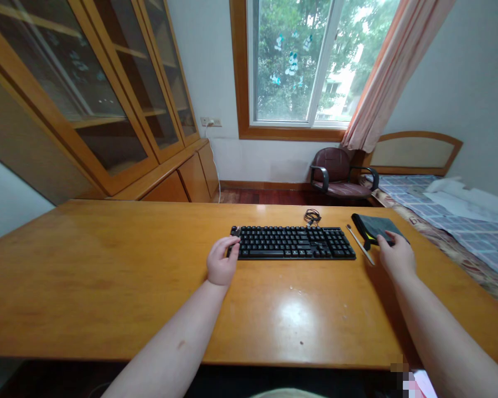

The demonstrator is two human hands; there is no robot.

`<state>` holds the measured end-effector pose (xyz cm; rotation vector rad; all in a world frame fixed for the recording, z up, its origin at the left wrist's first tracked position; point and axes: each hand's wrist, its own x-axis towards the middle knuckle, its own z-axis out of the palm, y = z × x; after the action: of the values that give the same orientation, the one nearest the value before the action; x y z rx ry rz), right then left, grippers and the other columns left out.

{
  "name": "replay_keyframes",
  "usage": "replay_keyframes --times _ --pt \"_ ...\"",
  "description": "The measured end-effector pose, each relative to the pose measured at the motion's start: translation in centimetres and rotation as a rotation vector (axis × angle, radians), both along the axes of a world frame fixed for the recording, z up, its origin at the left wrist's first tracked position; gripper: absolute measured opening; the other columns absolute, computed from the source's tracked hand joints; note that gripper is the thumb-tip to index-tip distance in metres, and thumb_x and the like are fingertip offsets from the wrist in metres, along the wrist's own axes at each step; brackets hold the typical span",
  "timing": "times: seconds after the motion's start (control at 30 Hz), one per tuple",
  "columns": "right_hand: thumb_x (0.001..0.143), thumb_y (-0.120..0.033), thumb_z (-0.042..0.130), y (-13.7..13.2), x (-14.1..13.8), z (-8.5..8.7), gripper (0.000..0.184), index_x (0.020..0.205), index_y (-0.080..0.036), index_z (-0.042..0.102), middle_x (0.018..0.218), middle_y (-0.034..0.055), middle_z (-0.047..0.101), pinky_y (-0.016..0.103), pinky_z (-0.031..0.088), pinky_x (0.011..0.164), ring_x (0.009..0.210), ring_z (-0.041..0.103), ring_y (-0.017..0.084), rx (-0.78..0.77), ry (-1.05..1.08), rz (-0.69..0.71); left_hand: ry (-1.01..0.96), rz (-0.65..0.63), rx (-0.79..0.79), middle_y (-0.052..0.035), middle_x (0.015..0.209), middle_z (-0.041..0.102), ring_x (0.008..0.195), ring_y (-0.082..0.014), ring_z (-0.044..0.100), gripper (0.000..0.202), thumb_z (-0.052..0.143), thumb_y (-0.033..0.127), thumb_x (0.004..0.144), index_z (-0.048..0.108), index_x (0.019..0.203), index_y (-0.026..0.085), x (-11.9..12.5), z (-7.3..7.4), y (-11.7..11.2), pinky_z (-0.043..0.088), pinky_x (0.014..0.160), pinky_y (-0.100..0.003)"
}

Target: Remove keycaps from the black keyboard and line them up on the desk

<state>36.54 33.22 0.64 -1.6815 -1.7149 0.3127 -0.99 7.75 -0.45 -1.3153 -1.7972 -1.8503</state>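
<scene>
A black keyboard (294, 242) lies flat on the wooden desk (108, 265), its coiled cable (312, 216) behind it. My left hand (221, 261) grips the keyboard's left end, fingers curled around its edge. My right hand (396, 255) rests on the near edge of a dark folded cloth (375, 226) to the right of the keyboard, fingers pressed onto it. A thin pale stick-like tool (360, 244) lies between the keyboard and the cloth.
A glass-fronted wooden cabinet (108, 99) stands at the left. Behind the desk are a dark red armchair (336, 172) under the window (307, 61), and a bed (460, 221) at the right.
</scene>
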Motion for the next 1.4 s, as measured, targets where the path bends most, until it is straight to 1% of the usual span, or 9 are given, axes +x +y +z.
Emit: replay_keyframes --times 0.07,0.17,0.27,0.43,0.57,0.73,0.83,0.97,1.4 --pt "0.081 -0.049 0.045 -4.4 -4.4 1.6 0.046 0.108 -0.014 0.059 0.103 0.0161 0.064 0.041 0.046 0.083 0.091 0.061 0.026 -0.038 0.397 0.213 0.213 -0.109 -0.018 -0.0064 0.097 0.069 0.095 -0.0197 0.063 0.019 0.063 0.022 0.076 0.067 0.095 0.022 1.8 0.3 -0.5 0.049 0.092 -0.038" --pt "0.074 -0.056 0.055 -11.5 -10.7 3.2 0.048 0.093 -0.013 0.065 0.087 0.0121 0.067 0.035 0.048 0.073 0.073 0.061 0.019 -0.444 0.631 0.752 0.462 -0.381 -0.079 -0.0062 0.101 0.069 0.092 -0.0180 0.065 0.025 0.061 0.021 0.077 0.066 0.101 0.025 4.4 0.8 -1.1 0.052 0.089 -0.035" --pt "0.072 -0.058 0.057 -16.2 -14.7 4.0 0.049 0.089 -0.014 0.066 0.083 0.0090 0.067 0.032 0.048 0.068 0.069 0.059 0.016 -0.745 0.782 0.951 0.698 -0.587 -0.095 -0.0055 0.101 0.070 0.090 -0.0162 0.066 0.032 0.060 0.020 0.078 0.061 0.110 0.025 6.0 1.1 -1.3 0.053 0.087 -0.031" --pt "0.063 -0.044 0.071 -17.2 -16.5 4.3 0.031 0.064 -0.015 0.060 0.059 -0.0008 0.058 0.025 0.044 0.061 0.057 0.052 0.011 -0.765 0.803 0.930 0.827 -0.660 -0.114 -0.0055 0.105 0.069 0.097 -0.0160 0.063 0.040 0.056 0.016 0.081 0.054 0.120 0.024 6.5 0.8 -1.0 0.049 0.091 -0.032" --pt "0.064 -0.046 0.068 -12.6 -14.4 4.4 0.034 0.077 -0.014 0.064 0.070 0.0043 0.065 0.030 0.048 0.065 0.063 0.059 0.015 -0.634 0.799 0.821 0.790 -0.586 -0.192 -0.0080 0.115 0.063 0.105 -0.0184 0.059 0.042 0.057 0.018 0.080 0.054 0.121 0.024 5.6 0.6 -0.4 0.045 0.097 -0.037" --pt "0.068 -0.041 0.063 -2.1 -5.0 2.7 0.037 0.090 -0.013 0.068 0.079 0.0106 0.068 0.033 0.047 0.066 0.072 0.062 0.022 -0.118 0.381 0.165 0.496 -0.232 -0.340 -0.0054 0.104 0.065 0.099 -0.0206 0.059 0.025 0.056 0.022 0.080 0.065 0.103 0.026 3.8 0.3 0.6 0.042 0.095 -0.042" --pt "0.068 -0.040 0.063 1.5 0.2 0.3 0.036 0.092 -0.014 0.071 0.087 0.0123 0.070 0.033 0.045 0.068 0.080 0.062 0.025 -0.084 0.065 -0.040 0.388 -0.154 -0.408 -0.0053 0.100 0.065 0.096 -0.0196 0.058 0.019 0.053 0.022 0.082 0.066 0.096 0.023 3.3 0.1 0.9 0.045 0.090 -0.039" --pt "0.068 -0.040 0.063 1.8 1.7 -1.6 0.036 0.094 -0.016 0.071 0.084 0.0102 0.070 0.030 0.042 0.061 0.074 0.062 0.024 -0.202 -0.054 -0.036 0.360 -0.156 -0.422 -0.0049 0.098 0.063 0.095 -0.0189 0.057 0.017 0.052 0.023 0.083 0.066 0.092 0.022 3.2 -0.2 1.2 0.045 0.087 -0.037" --pt "0.072 -0.040 0.055 2.4 0.2 -2.2 0.029 0.086 -0.021 0.072 0.082 0.0083 0.069 0.029 0.039 0.057 0.075 0.061 0.023 -0.232 -0.257 -0.075 0.245 -0.111 -0.428 -0.0047 0.099 0.062 0.097 -0.0182 0.056 0.016 0.051 0.024 0.083 0.065 0.092 0.021 1.8 -0.3 1.4 0.045 0.090 -0.035"
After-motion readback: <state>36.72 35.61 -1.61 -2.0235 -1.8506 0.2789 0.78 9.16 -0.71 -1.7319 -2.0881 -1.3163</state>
